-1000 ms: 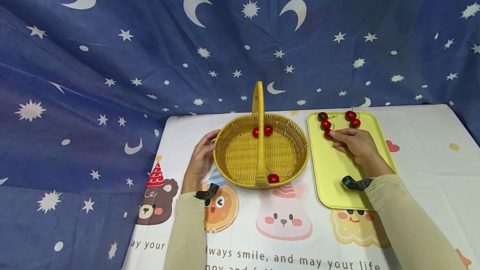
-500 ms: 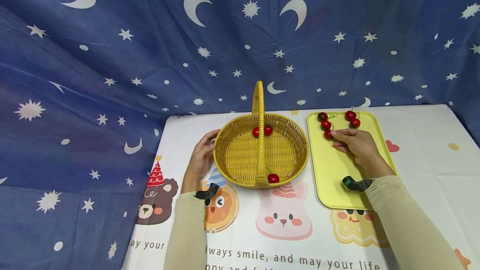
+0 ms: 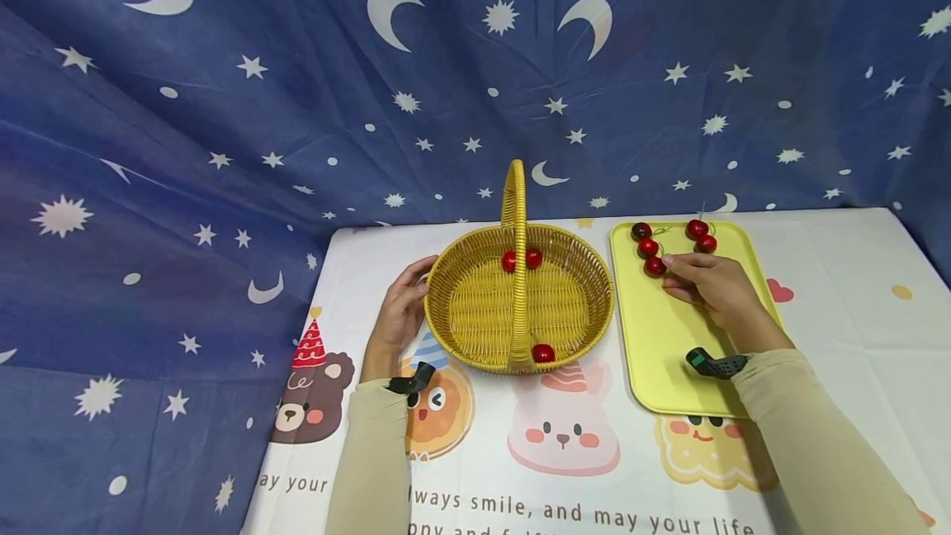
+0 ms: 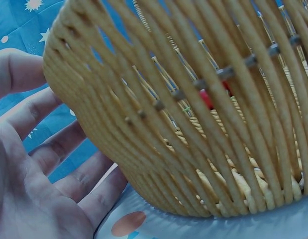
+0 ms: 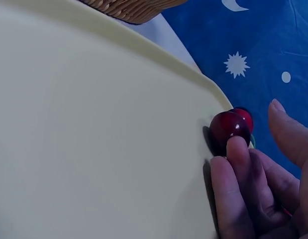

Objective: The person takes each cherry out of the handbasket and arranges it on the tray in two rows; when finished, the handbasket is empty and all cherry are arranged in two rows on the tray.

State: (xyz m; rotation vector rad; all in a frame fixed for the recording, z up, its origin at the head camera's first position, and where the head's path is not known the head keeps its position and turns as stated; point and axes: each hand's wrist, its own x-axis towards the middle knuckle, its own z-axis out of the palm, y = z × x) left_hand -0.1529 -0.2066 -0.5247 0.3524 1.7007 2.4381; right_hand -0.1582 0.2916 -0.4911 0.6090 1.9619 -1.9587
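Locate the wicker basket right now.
In the head view, the wicker basket sits near the middle, below the frame's center, with the left hand at its left side and the yellow tray just to its right.

Even light brightens the white-covered bench [image 3: 839, 295] in the head view, which appears sharp throughout, while the blue curtain [image 3: 475, 64] behind it sinks into deeper tone. The 2 wrist views look softer and cooler, with a blue-green cast around the close-up basket [image 4: 84, 99] at left, and a dim, greyed tray [image 5: 119, 124] at right, where dark shadows lie just left of the slightly blurred fingers [image 5: 226, 194] and a cherry [image 5: 224, 125] bearing a small, bright glint.
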